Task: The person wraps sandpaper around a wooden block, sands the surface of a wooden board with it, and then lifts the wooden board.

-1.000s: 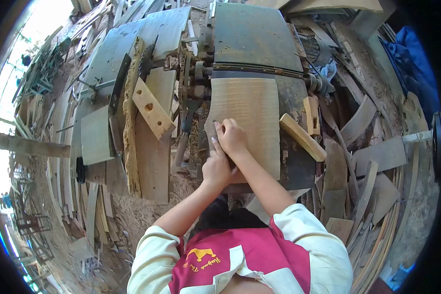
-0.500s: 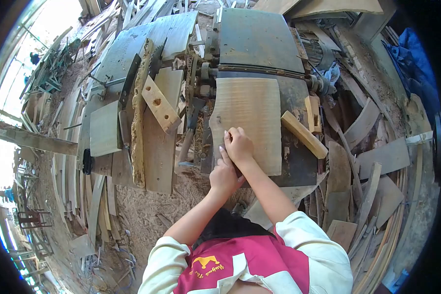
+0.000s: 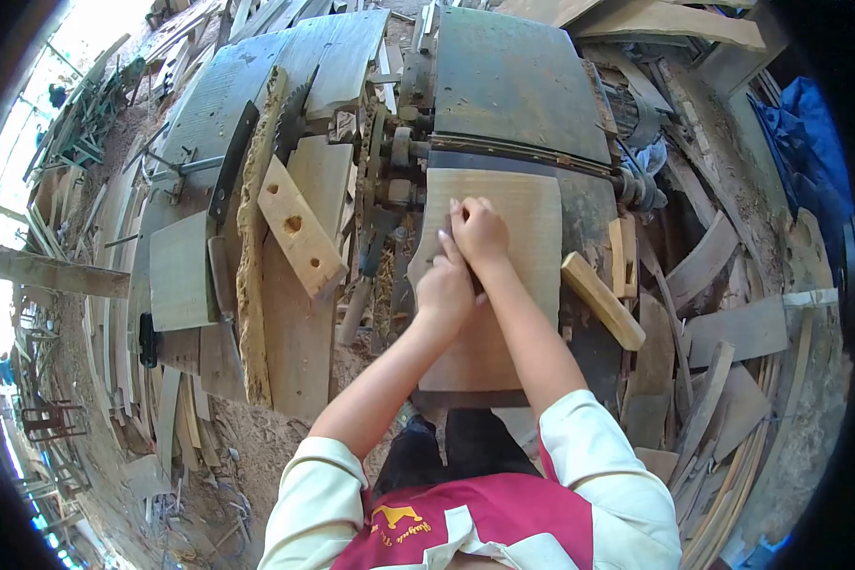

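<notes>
A flat wooden board (image 3: 518, 332) with a curved left edge lies on the dark bed of a woodworking machine (image 3: 589, 204). My right hand (image 3: 480, 228) rests over the board's middle, its fingers curled in; whatever may be under them is hidden. Just below and to its left, my left hand (image 3: 446, 285) lies on the board with its index finger stretched forward and its thumb side against my right wrist. Ahead of the board runs the machine's slot (image 3: 522, 152), with the far metal table (image 3: 518, 81) beyond.
Right of the board lie a wooden bar (image 3: 603, 302) and a slotted block (image 3: 623, 256). To the left are a block with holes (image 3: 299, 226), a rough-edged strip (image 3: 254, 247), a toothed saw blade (image 3: 293, 116) and a handled tool (image 3: 359, 299). Offcuts and sawdust cover the floor.
Both hands have moved forward along the board, away from my body. The view has shifted, so more of the board's near end and my legs show.
</notes>
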Motion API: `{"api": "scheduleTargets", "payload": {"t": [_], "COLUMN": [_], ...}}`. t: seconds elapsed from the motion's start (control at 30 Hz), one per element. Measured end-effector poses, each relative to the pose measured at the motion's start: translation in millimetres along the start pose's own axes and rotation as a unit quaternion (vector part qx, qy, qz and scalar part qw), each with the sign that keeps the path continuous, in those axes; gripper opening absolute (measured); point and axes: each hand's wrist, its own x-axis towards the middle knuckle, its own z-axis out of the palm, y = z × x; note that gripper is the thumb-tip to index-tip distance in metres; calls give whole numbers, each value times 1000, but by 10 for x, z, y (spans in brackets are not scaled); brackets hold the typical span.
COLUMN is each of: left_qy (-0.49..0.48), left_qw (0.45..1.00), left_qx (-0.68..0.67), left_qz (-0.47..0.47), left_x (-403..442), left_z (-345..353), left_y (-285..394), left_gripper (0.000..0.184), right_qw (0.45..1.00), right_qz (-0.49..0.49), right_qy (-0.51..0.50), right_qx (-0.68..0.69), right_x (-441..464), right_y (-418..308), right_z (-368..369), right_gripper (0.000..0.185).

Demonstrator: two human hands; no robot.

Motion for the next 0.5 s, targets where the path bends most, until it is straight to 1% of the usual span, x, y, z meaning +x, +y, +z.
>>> {"api": "scheduleTargets", "payload": {"t": [0.07, 0.1, 0.27, 0.33, 0.4, 0.47, 0.5], "left_qy": [-35, -13, -3, -8, -9, -19, -3], "left_qw": [999, 1000, 999, 1000, 999, 998, 998], "left_qx": [20, 28, 43, 24, 39, 59, 70], "left_qz": [-4, -1, -7, -18, -28, -20, -8], "left_x": [407, 590, 1316, 1417, 1383, 1331, 1289], "left_z": [-106, -111, -181, -232, -234, -250, -243], "left_y": [24, 12, 9, 33, 48, 63, 70], "left_gripper": [108, 107, 105, 104, 104, 105, 106], "right_qw": [1000, 1000, 1000, 1000, 1000, 1000, 999], "right_qz": [-5, -7, -1, 2, -14, -14, -25], "right_qy": [7, 17, 17, 12, 15, 11, 25], "right_qx": [0, -3, 0, -4, 9, 9, 24], "right_x": [440, 645, 1362, 1471, 1434, 1375, 1331], "right_y": [44, 52, 105, 113, 132, 159, 170], "right_z": [87, 133, 305, 323, 331, 311, 295], "right_gripper": [30, 30, 31, 30, 30, 28, 29]}}
